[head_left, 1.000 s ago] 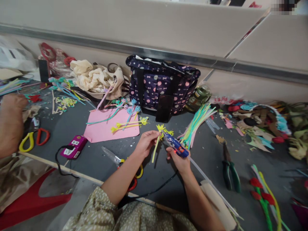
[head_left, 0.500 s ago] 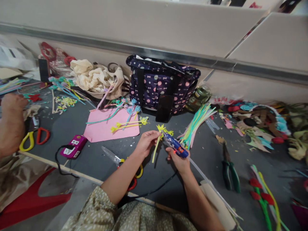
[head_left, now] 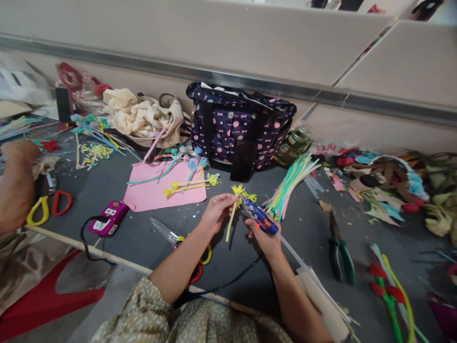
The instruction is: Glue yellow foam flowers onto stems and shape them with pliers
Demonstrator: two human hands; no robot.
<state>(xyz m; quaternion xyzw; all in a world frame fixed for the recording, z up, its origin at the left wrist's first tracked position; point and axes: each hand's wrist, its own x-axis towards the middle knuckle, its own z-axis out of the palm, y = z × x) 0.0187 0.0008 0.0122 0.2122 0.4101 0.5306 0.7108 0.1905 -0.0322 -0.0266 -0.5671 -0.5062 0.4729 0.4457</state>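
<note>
Between thumb and fingers, my left hand (head_left: 218, 213) pinches a yellow pipe-cleaner flower (head_left: 237, 190), whose stem slants down toward me. My right hand (head_left: 264, 238) is wrapped round a blue glue gun (head_left: 262, 216) with a small red light lit. Its nozzle is up against the yellow flower; the exact contact is too small to make out. A long clear glue stick (head_left: 303, 267) trails out of the gun's back. Scissors (head_left: 174, 240) with red and yellow handles lie partly under my left forearm. Finished yellow flowers (head_left: 193, 185) rest on a pink sheet (head_left: 146, 193).
Behind my hands stand a dark patterned bag (head_left: 243, 124) and a phone (head_left: 244, 161). Colourful pipe cleaners (head_left: 291, 186), pliers (head_left: 341, 252) and red flowers (head_left: 387, 286) lie to the right. Leftward are a purple power strip (head_left: 109, 218), more scissors (head_left: 50, 202) and another person's arm (head_left: 16, 186).
Almost nothing differs. The view has shifted very slightly, and both hands keep the flower and the glue gun in the same place.
</note>
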